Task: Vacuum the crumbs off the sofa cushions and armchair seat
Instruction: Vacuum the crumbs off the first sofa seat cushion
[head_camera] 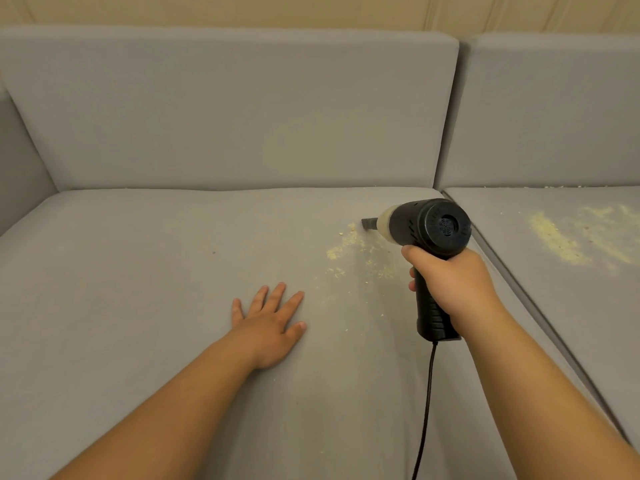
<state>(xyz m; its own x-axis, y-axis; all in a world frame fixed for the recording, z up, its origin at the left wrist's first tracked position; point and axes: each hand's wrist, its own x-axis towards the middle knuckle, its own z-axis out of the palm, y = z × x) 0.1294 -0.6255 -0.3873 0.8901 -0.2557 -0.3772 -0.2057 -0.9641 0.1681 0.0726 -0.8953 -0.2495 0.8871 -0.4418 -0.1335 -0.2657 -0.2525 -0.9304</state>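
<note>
My right hand (453,285) grips the handle of a black handheld vacuum (429,226), shaped like a pistol. Its short nozzle points left and sits just above the grey sofa seat cushion (138,271). Pale yellow crumbs (349,245) lie scattered right below and in front of the nozzle. My left hand (268,323) rests flat on the same cushion, palm down with fingers spread, a little left of the crumbs. On the neighbouring seat cushion (554,306) to the right lies a larger streak of crumbs (568,242).
The vacuum's black cord (426,403) hangs from the handle down to the bottom edge. Grey back cushions (225,109) stand behind the seats. A seam (502,268) divides the two seat cushions. A sofa arm (17,157) rises at the far left.
</note>
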